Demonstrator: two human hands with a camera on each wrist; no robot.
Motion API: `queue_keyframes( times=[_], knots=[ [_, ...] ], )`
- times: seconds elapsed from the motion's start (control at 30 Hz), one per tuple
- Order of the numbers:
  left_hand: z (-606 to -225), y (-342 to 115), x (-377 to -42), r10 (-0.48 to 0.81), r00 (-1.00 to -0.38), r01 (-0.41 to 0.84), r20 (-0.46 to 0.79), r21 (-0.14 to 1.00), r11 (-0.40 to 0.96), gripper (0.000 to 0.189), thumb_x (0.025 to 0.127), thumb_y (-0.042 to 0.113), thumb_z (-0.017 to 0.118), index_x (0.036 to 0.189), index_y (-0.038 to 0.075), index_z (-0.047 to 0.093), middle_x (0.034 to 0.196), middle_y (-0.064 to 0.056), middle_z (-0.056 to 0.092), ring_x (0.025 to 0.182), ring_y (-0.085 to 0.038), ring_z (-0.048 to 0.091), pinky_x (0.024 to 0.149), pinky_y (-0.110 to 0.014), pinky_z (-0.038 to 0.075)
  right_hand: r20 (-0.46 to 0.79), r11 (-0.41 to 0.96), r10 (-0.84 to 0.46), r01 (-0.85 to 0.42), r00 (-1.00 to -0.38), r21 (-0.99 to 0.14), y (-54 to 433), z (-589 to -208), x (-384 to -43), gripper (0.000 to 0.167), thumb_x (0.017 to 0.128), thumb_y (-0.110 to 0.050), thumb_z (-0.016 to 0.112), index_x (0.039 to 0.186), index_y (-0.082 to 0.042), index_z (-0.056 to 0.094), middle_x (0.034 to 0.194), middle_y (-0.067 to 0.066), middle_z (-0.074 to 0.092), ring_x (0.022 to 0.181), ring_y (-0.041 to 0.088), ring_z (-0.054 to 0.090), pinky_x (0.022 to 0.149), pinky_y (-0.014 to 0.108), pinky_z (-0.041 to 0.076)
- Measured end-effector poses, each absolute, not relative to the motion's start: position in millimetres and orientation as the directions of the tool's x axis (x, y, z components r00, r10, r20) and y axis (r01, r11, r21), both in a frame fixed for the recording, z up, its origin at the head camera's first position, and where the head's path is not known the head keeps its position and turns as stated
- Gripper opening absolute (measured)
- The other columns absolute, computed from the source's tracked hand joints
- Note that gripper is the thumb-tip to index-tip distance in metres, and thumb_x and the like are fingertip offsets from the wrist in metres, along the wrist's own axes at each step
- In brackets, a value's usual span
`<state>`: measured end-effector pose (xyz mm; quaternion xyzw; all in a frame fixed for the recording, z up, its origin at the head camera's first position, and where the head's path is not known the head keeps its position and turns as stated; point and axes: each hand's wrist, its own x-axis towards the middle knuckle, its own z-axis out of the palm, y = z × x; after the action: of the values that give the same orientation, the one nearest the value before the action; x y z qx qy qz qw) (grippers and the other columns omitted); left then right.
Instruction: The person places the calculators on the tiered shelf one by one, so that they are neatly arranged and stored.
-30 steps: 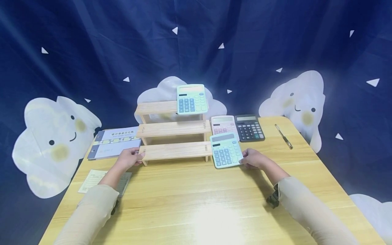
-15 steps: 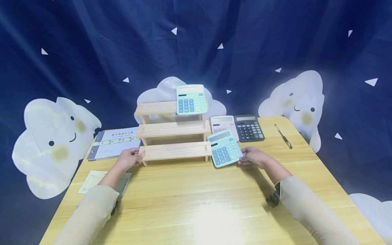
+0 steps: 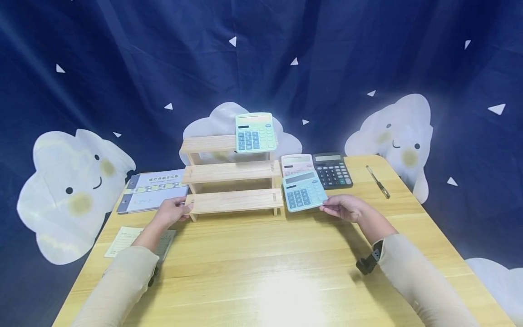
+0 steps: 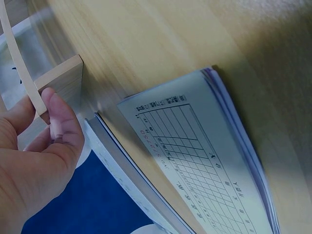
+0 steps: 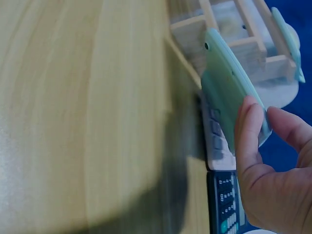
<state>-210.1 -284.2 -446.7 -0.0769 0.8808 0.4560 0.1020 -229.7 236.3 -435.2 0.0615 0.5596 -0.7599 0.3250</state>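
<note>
My left hand (image 3: 173, 212) pinches the left end of the bottom step of a three-tier wooden shelf (image 3: 233, 202); the left wrist view shows thumb and fingers on the board's end. With thumb and fingertips, my right hand (image 3: 344, 208) pinches the lower right corner of a mint-green calculator (image 3: 304, 190). This calculator is tilted and held off the table, right of the bottom step, partly covering a pink calculator (image 3: 297, 161). In the right wrist view, the mint-green calculator's back (image 5: 226, 83) faces the camera. A second mint-green calculator (image 3: 256, 132) stands on the top step's right end.
A black calculator (image 3: 333, 170) lies right of the pink one, with a pen (image 3: 378, 181) farther right. Left of the shelf lies a ledger book (image 3: 153, 188). A pad of printed forms (image 4: 190, 146) lies nearer, partly under my left forearm in the head view.
My right hand has lifted the mint-green calculator up and away from beside the bottom step, turning it slightly. The left hand and shelf stay in place.
</note>
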Motion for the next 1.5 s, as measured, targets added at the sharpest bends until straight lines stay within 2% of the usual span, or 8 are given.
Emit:
queue_keyframes(
  times=[0.3,0.5,0.63,0.8,1.03,1.27,1.5],
  knots=[
    [-446.3,-285.8,-209.1,-0.050,-0.965,-0.239,-0.257,0.786,0.570,0.056,0.095,0.018,0.057,0.137,-0.012,0.036,0.111,-0.028,0.059,0.075,-0.013,0.065,0.071,-0.028,0.058,-0.402,-0.348,-0.399,0.541,-0.824,-0.765,248.5,-399.8,-235.1,0.033,0.095,0.008,0.036,0.081,0.002,0.065,0.081,0.014,0.069,0.078,0.019,0.069,0.081,0.022,0.055],
    [-446.1,-285.9,-208.2,-0.051,-0.966,-0.235,-0.252,0.784,0.575,0.056,0.094,0.017,0.058,0.137,-0.013,0.037,0.106,-0.025,0.061,0.073,-0.011,0.064,0.071,-0.028,0.058,-0.378,-0.418,-0.369,0.514,-0.849,-0.749,248.3,-368.3,-240.9,0.024,0.095,0.008,0.039,0.085,0.001,0.060,0.082,0.015,0.066,0.078,0.020,0.069,0.079,0.022,0.056],
    [-446.4,-287.0,-207.4,-0.056,-0.964,-0.243,-0.260,0.778,0.580,0.057,0.095,0.018,0.057,0.138,-0.012,0.035,0.112,-0.029,0.058,0.075,-0.012,0.065,0.071,-0.028,0.058,-0.377,-0.449,-0.355,0.509,-0.856,-0.734,238.3,-350.6,-247.4,0.018,0.093,0.008,0.044,0.087,0.001,0.059,0.084,0.015,0.067,0.078,0.021,0.069,0.078,0.023,0.057],
    [-447.4,-287.9,-207.1,-0.057,-0.960,-0.255,-0.273,0.777,0.576,0.058,0.095,0.018,0.056,0.139,-0.011,0.033,0.122,-0.032,0.051,0.078,-0.012,0.065,0.073,-0.027,0.058,-0.356,-0.482,-0.375,0.508,-0.856,-0.714,217.5,-331.5,-254.2,0.013,0.091,0.010,0.048,0.089,0.001,0.057,0.086,0.017,0.067,0.077,0.022,0.069,0.077,0.024,0.057],
    [-447.5,-286.9,-207.5,-0.052,-0.963,-0.245,-0.264,0.781,0.575,0.057,0.095,0.019,0.057,0.138,-0.012,0.036,0.113,-0.028,0.058,0.077,-0.013,0.065,0.072,-0.028,0.058,-0.358,-0.519,-0.358,0.502,-0.862,-0.692,176.2,-309.4,-262.1,0.014,0.087,0.012,0.053,0.096,0.001,0.051,0.087,0.018,0.066,0.078,0.024,0.069,0.076,0.026,0.058],
    [-447.0,-286.2,-209.6,-0.057,-0.962,-0.251,-0.268,0.780,0.573,0.056,0.095,0.019,0.057,0.138,-0.011,0.037,0.110,-0.025,0.060,0.075,-0.011,0.064,0.072,-0.027,0.058,-0.349,-0.488,-0.384,0.509,-0.855,-0.709,128.8,-297.7,-266.3,0.013,0.091,0.010,0.048,0.098,-0.001,0.051,0.084,0.014,0.067,0.077,0.022,0.069,0.076,0.024,0.057],
    [-446.5,-285.6,-210.4,-0.047,-0.964,-0.243,-0.263,0.789,0.564,0.058,0.094,0.020,0.058,0.138,-0.011,0.037,0.108,-0.024,0.061,0.076,-0.013,0.065,0.073,-0.028,0.058,-0.322,-0.464,-0.398,0.492,-0.859,-0.737,81.8,-298.3,-270.9,0.012,0.090,0.011,0.048,0.096,0.002,0.052,0.080,0.016,0.067,0.073,0.022,0.069,0.071,0.022,0.058]
  ],
)
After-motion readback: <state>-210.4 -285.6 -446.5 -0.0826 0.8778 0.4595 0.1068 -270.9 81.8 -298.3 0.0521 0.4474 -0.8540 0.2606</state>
